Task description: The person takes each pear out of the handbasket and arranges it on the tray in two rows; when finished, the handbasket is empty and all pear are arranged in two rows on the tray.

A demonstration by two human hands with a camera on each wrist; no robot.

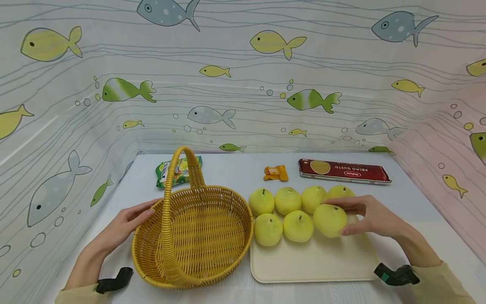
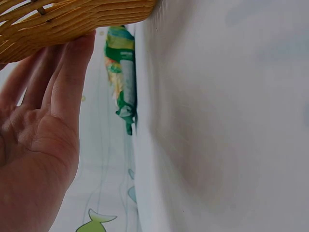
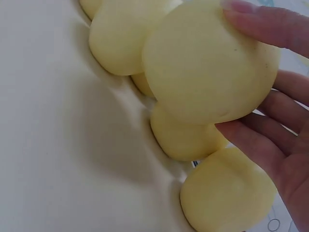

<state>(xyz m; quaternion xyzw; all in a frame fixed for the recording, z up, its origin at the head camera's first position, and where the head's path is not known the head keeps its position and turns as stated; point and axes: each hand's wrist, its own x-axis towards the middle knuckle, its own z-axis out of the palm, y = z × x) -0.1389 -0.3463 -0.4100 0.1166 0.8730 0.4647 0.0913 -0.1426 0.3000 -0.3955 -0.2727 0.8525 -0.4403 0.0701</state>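
Observation:
My right hand (image 1: 370,215) grips a round pale-yellow pear (image 1: 330,221), with the thumb on one side and fingers on the other. In the right wrist view this pear (image 3: 210,63) appears raised off the cream tray (image 1: 315,266). Several like pears (image 1: 268,229) stand on the tray in two rows, stems up. Left of it is a golden wicker basket (image 1: 205,232) with a tall arched handle and nothing inside. My left hand (image 1: 127,221) rests at the basket's left rim; in the left wrist view its extended fingers (image 2: 67,82) touch the outside of the wicker.
Behind the basket lies a green snack packet (image 1: 178,170). A small orange packet (image 1: 276,172) lies behind the pears, and a long dark-red biscuit package (image 1: 343,171) sits at the back right. A fish-patterned sheet (image 1: 243,97) forms the surrounding walls.

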